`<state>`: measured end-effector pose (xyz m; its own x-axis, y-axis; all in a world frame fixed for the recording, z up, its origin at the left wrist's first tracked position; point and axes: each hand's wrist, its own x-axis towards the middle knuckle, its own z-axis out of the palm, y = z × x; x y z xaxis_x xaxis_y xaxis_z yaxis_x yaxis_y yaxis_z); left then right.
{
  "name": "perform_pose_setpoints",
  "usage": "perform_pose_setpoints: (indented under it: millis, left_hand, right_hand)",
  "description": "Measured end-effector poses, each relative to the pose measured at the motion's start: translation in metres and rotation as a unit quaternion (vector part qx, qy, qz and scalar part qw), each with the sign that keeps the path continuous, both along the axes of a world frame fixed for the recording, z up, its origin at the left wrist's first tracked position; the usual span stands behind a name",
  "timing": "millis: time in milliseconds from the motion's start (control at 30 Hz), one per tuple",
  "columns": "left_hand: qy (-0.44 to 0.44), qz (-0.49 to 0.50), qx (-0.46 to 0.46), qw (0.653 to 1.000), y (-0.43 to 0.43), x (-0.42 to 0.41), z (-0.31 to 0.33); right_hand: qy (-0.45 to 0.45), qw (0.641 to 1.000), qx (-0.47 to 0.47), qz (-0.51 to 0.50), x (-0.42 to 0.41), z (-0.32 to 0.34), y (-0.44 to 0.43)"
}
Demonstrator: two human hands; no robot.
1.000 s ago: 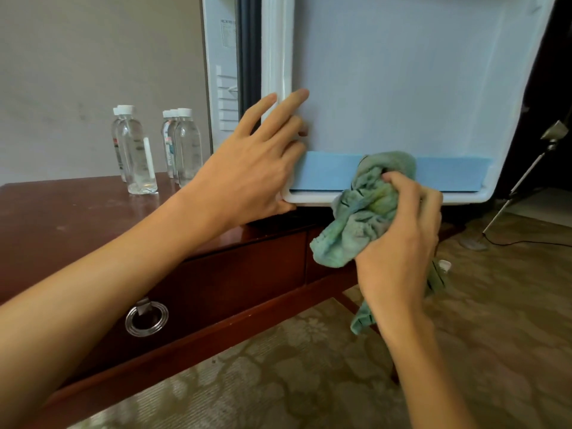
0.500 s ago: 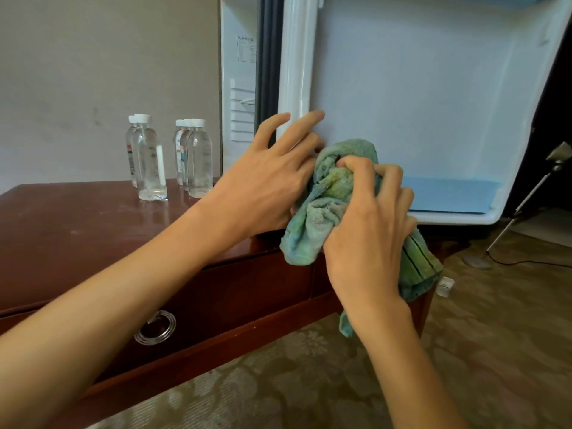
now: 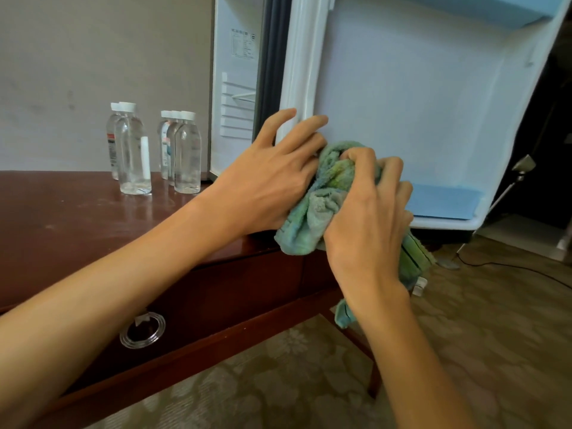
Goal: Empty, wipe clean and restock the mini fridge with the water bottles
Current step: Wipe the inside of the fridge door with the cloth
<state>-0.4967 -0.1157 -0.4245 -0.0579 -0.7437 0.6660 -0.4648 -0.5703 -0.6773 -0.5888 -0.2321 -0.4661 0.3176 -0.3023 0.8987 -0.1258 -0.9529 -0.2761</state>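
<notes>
A: Right hand point(image 3: 368, 218), state of grip?

B: Fingers curled tight round a bunched green-blue towel point(image 3: 328, 193), knuckles up. The wad is pressed to the low inner liner of the mini fridge door point(image 3: 418, 103). A loose tail of towel hangs below the wrist.

A: Left hand point(image 3: 272, 181)?

B: Just left of the grip, touching the towel at its edge. Fingers are spread and fairly straight, laid on the white door gasket point(image 3: 297, 72), holding nothing. Thumb is not visible.

A: Door position?

B: Swung wide, inner face towards the camera. Its blue door shelf point(image 3: 442, 201) sits just right of the grip, at about the same height. The fridge cabinet point(image 3: 235, 88) stands beyond the left hand, with only a strip of inner wall showing.

A: Location of the water bottles point(image 3: 185, 153)?

B: Outside the fridge, upright on the dark wooden desk point(image 3: 77, 218), well left of the grip, against the wall. There are two close clusters, white caps on, clear contents. Exact count is uncertain because of overlap.

A: Other items?

B: A ring pull point(image 3: 143, 330) on the desk drawer, below and left of the grip. Patterned carpet point(image 3: 278, 382) lies underneath. A dark cable point(image 3: 510, 267) runs across the floor to the right.
</notes>
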Motion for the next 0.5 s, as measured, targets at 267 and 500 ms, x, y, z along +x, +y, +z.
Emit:
perform_pose_setpoints:
  millis: [267,500]
  left_hand:
    - [0.024,0.045,0.011,0.999,0.003,-0.008,0.003]
    - [0.020,0.059,0.011,0.998,0.003,-0.012,0.002]
  right_hand:
    - [0.002,0.994,0.094,-0.047,-0.045,-0.004,-0.095]
    - [-0.046,0.991,0.107,0.072,-0.036,-0.016,-0.059]
